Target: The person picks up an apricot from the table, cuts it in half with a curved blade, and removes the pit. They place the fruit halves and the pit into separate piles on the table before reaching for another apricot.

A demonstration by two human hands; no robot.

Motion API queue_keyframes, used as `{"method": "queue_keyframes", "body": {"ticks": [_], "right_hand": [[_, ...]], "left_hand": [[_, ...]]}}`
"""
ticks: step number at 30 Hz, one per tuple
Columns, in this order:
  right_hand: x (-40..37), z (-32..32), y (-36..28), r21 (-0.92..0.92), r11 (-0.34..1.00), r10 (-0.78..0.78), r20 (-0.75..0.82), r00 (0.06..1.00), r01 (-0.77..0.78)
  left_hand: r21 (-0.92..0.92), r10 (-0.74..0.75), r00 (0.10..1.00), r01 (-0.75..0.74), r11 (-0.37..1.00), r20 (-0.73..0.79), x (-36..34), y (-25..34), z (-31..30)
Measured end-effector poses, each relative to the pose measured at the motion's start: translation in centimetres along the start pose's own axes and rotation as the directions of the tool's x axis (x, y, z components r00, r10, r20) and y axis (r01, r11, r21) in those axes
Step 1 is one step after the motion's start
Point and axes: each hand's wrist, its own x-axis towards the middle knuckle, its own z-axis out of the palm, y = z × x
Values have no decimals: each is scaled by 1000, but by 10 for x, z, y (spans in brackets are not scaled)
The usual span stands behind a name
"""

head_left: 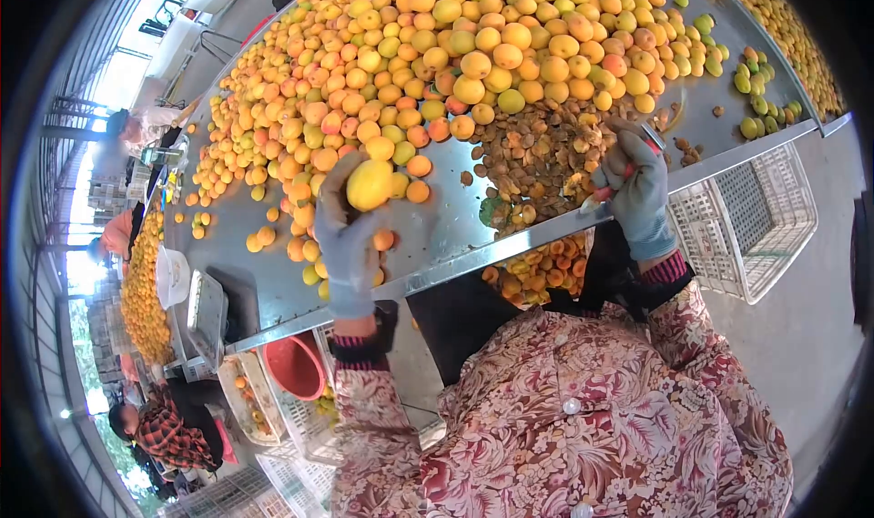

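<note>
My left hand (pixel 349 245), in a grey glove, is closed around a large yellow apricot (pixel 370 186) above the metal table (pixel 442 227). My gloved right hand (pixel 637 186) is wrapped round a slim red-handled tool (pixel 652 139), which looks like a small knife; my fingers hide most of it. Beside that hand spreads a heap of brown apricot pits (pixel 533 158). A big pile of whole apricots (pixel 401 54) lies beyond both hands. Below the table edge, in front of my body, are apricot halves (pixel 546 268).
White plastic crates (pixel 751 222) stand under the table at right, and another crate (pixel 250 395) at left near a red bucket (pixel 294 368). Greenish apricots (pixel 760 90) sit at the far right. A person in a checked shirt (pixel 177 427) is at lower left.
</note>
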Motion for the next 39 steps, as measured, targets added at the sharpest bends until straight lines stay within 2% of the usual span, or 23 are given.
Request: {"method": "queue_keyframes", "body": {"ticks": [2,3,4,6,7,8,9,10,12,14,16,18,20,21,23,24,26,30,33,34,35,36,39], "right_hand": [[-13,21,-13,-117,991,87,164,983,-68],[-19,31,-21,-158,966,225,131,966,-203],[-25,38,-24,-163,967,216,128,968,-194],[-38,46,-30,-304,876,435,160,886,-375],[-42,47,-34,-305,878,428,153,891,-369],[-46,48,-38,-357,838,503,213,837,-413],[-51,49,-40,-412,793,576,269,772,-449],[-56,50,-41,-409,795,573,266,775,-448],[-66,55,-41,-588,701,601,183,778,-404],[-72,58,-44,-539,713,630,214,747,-447],[-75,58,-48,-577,673,675,224,703,-462],[-76,56,-49,-506,713,658,245,712,-485],[-76,61,-59,-685,553,740,142,657,-475],[-78,56,-57,-684,554,738,140,660,-474],[-87,42,-49,-623,750,592,482,646,-222],[-89,45,-53,-624,749,593,478,648,-225],[-91,55,-64,-788,594,716,426,553,-162],[-93,56,-64,-851,524,709,418,568,-29],[-93,57,-64,-882,467,695,405,594,54],[-93,58,-65,-883,467,696,403,594,53],[-94,60,-67,-915,389,708,371,601,107],[-94,61,-69,-938,307,716,338,610,159],[-95,64,-72,-952,245,735,307,605,186]], "left_hand": [[-458,-136,988,90,885,-68,-14,30,31],[-590,-79,996,43,806,-36,-16,35,38],[-597,-74,997,41,801,-31,-19,35,47],[-907,-86,995,80,414,49,-26,33,63],[-932,-84,986,166,321,146,-30,33,64],[-932,-83,985,172,317,154,-34,34,68],[-965,-98,977,202,167,187,-36,38,75],[-974,-108,969,225,13,223,-38,41,80],[-976,-83,976,209,68,203,-43,28,83],[-931,260,905,360,-53,336,-44,13,84],[-951,197,935,307,-30,296,-45,17,90],[-967,133,959,253,-3,250,-49,19,95],[-934,5,985,162,318,173,-55,20,96],[-934,7,984,165,316,176,-54,21,96],[-957,-41,967,253,142,250,-51,25,95],[-956,-42,966,257,138,254,-51,29,96],[-948,-138,958,273,161,252,-49,34,97],[-942,-72,962,273,196,264,-48,27,97],[-954,-21,959,285,91,284,-48,18,96],[-945,5,964,258,200,264,-49,13,95],[-925,33,968,226,306,247,-49,10,93],[-925,32,968,227,305,248,-47,10,92],[-900,100,948,248,359,301,-43,9,90]]}}
